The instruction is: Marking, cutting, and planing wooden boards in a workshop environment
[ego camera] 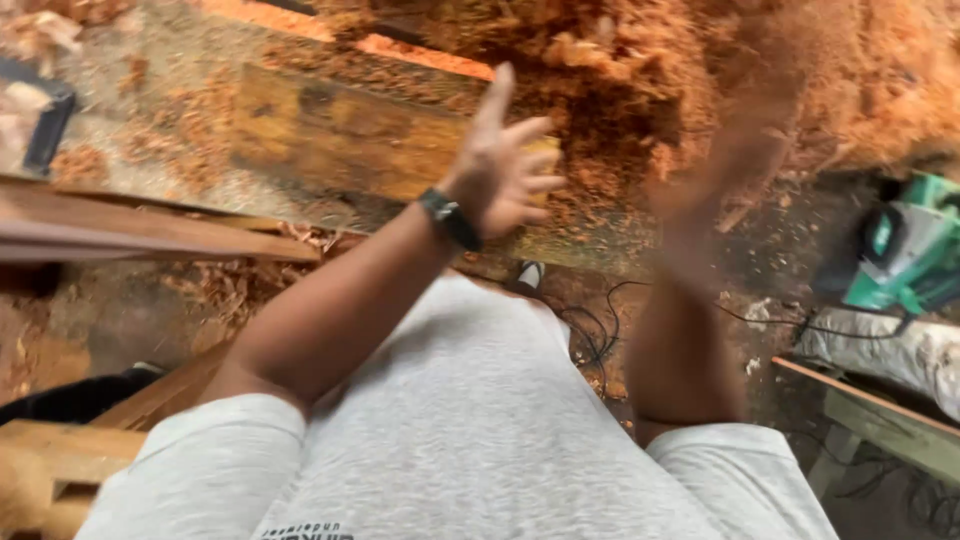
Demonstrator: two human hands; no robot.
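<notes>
Now, shavings: a reddish heap of wood shavings [640, 70] covers the floor ahead of you.
Plank: a dark wooden plank [340, 140] lies beneath your raised hand.
Planer: a green power tool [905, 250] sits at your right, well apart.
Left hand: your left hand [500, 170] is raised, fingers spread, holding nothing.
Right hand: your right hand [740, 150] is blurred; you cannot tell its fingers.
Wristband: a dark band [450, 218] circles your left wrist.

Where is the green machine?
In the head view, the green power tool sits on the floor at the far right, beside the blurred right hand and just above a black cable.
</notes>
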